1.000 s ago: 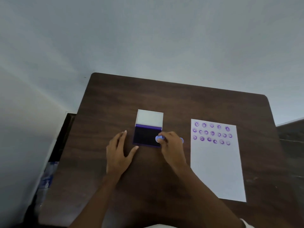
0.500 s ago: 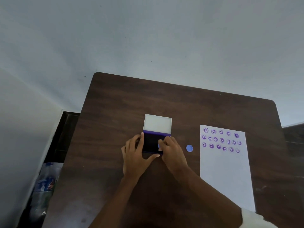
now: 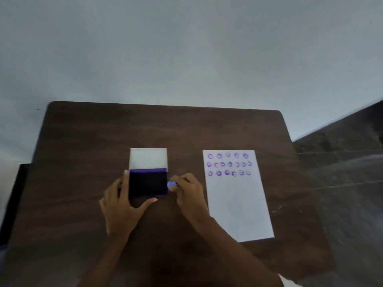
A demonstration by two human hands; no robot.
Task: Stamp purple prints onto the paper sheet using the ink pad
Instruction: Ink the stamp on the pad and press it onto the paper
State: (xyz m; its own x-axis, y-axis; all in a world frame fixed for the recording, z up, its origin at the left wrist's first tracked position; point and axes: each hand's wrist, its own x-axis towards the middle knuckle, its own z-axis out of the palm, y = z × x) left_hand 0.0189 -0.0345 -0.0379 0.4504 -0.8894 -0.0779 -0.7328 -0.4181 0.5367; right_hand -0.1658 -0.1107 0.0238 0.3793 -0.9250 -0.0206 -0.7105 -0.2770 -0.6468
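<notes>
An open ink pad (image 3: 148, 184) with a dark purple surface and a raised white lid lies at the middle of the dark wooden table (image 3: 161, 129). My left hand (image 3: 122, 206) grips the pad, its forefinger along the left edge and its thumb on the near edge. My right hand (image 3: 189, 195) pinches a small round light-blue stamp (image 3: 172, 184) just off the pad's right edge. A white paper sheet (image 3: 238, 204) lies to the right, with three rows of several purple round prints across its top. Its lower part is blank.
The table backs onto a pale wall. A dark floor shows past the table's right edge, and a dark gap past its left edge. Bare wood surrounds the pad and the paper.
My right hand has come off the pad's surface to its right edge with the stamp. The blue disc that lay between pad and paper no longer shows. My left hand's grip is unchanged.
</notes>
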